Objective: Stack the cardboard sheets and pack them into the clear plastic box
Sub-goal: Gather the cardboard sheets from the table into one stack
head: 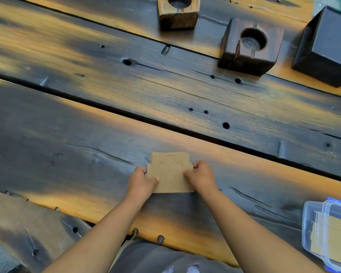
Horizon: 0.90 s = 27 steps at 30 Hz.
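A small stack of brown cardboard sheets (170, 172) lies on the dark wooden table (87, 134) in front of me; the top sheet has a curved cut-out line in it. My left hand (141, 180) grips the stack's left edge, thumb on top. On the opposite edge my right hand (202, 175) holds it the same way. The clear plastic box (311, 229) with blue clips sits at the lower right edge of the view, apart from my hands, with cardboard sheets (339, 239) inside it.
Two wooden blocks with round holes stand at the back, one light (178, 16) and one dark (250, 48). A black box (327, 48) stands at the far right. Gaps run between the table's planks. My lap shows below the table's front edge.
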{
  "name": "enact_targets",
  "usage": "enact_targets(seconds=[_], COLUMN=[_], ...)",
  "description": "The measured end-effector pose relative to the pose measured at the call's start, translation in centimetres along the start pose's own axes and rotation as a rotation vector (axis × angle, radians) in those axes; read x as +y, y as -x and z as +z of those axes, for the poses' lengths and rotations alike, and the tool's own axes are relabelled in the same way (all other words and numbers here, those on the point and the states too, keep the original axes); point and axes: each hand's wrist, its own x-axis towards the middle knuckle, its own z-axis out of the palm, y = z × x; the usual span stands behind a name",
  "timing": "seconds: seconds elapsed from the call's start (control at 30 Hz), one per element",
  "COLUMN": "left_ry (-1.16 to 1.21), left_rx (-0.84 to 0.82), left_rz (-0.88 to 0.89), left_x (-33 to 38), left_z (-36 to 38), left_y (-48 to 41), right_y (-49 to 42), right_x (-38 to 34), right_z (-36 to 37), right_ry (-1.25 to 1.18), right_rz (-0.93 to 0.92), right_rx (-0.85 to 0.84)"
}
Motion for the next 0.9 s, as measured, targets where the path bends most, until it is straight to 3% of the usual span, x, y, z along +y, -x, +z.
enact_targets(seconds=[0.43,0.9], left_ry=[0.201,0.181], left_rx=[-0.062,-0.246], left_rz=[-0.052,0.185], left_x=[-0.2,6.7], left_z=[-0.6,6.4], left_y=[0.2,7.4], right_y=[1.4,6.7], right_x=[0.1,7.9], right_z=[-0.8,-11.6], right_ry=[-0.162,-0.448], right_rz=[0.066,0.045], right_rx=[-0.012,0.26])
